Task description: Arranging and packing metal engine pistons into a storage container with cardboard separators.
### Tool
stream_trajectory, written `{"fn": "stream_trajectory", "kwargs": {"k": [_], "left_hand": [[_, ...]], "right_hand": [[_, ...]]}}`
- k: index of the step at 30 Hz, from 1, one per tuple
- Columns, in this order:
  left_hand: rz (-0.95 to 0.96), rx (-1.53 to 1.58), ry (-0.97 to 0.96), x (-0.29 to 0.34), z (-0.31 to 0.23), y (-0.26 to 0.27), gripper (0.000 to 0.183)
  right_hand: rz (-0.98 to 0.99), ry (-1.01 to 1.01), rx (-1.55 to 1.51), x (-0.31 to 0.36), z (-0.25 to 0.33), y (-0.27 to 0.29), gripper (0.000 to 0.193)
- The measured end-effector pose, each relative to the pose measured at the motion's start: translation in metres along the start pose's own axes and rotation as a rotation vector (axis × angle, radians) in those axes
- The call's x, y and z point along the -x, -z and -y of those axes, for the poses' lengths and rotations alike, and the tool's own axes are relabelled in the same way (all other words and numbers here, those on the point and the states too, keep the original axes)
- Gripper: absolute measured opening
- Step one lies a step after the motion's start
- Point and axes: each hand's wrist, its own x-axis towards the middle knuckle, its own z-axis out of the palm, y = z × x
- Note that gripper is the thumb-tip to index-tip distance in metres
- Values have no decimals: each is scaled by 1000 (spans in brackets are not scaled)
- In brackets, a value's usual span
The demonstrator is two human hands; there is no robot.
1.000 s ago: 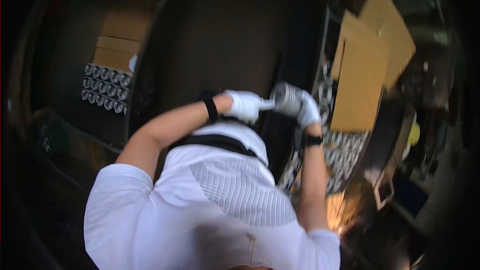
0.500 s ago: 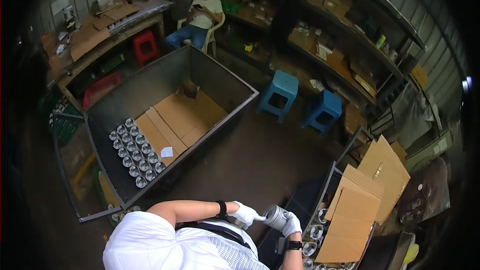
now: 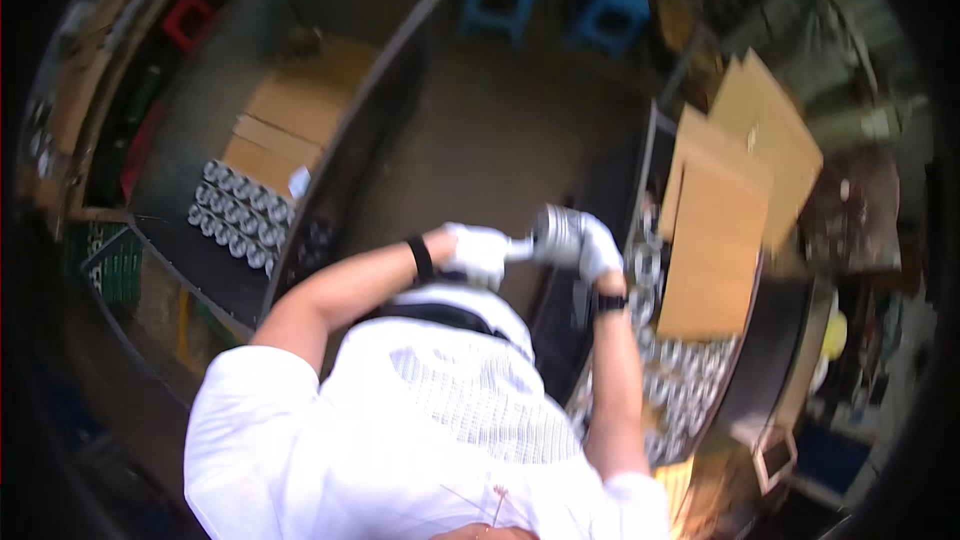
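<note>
Right hand gripping, left hand touching piston

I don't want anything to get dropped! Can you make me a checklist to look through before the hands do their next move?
1. Right hand gripping the grooved metal piston: ok.
2. White gloves on both hands: ok.
3. Left hand touching the piston with its outstretched finger: cannot tell, too blurred.
4. Piston free of marks: cannot tell, too blurred.
5. Metal parts in the left bin lined up in rows: ok.
6. Metal parts on the right fully uncovered: not ok, cardboard overlaps them.
</note>
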Motion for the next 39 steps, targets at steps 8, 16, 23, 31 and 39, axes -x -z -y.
{"fn": "stream_trajectory", "kwargs": {"k": [8, 16, 23, 31, 39], "left_hand": [[107, 267, 229, 0, -38, 10, 82], [158, 235, 186, -18, -41, 11, 83], [188, 189, 212, -19, -43, 16, 84], [180, 191, 212, -17, -36, 22, 83], [184, 225, 239, -13, -28, 23, 81]], "right_hand": [[-161, -270, -510, 31, 64, 4, 21], [-175, -329, -579, 45, 60, 22, 23], [-175, -430, -633, 40, 46, 26, 26], [-166, -449, -774, 30, 14, 20, 24], [-214, -525, -766, 26, 7, 8, 24]]}}
